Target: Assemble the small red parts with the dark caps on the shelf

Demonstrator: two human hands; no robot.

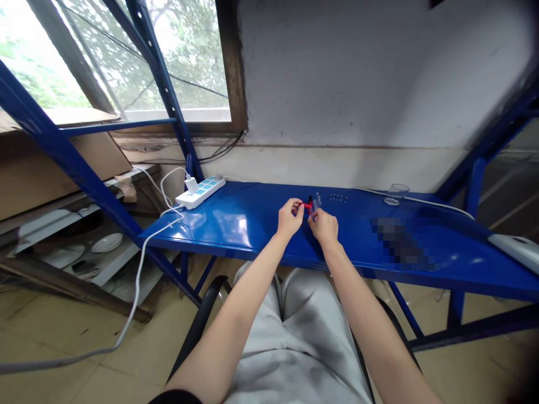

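My left hand (291, 216) is closed in a pinch on a small red piece (307, 206) that points toward my other hand. Close beside it, my right hand (324, 225) is closed on a small clear plastic piece (316, 201) with several rounded knobs along it. A short black part (310, 199) shows just behind the red piece; whether they are joined I cannot tell. Both hands are just over the blue table (261, 203), nearly touching each other. Several tiny clear pieces (339, 197) stand in rows on the tabletop behind my right hand.
A white power strip (201, 192) with a plugged-in charger lies at the table's left end, its cable hanging off the edge. To the right are a clear glass (396, 194), a pixelated dark object (402, 242) and a white device (516, 249). Blue frame posts flank the table.
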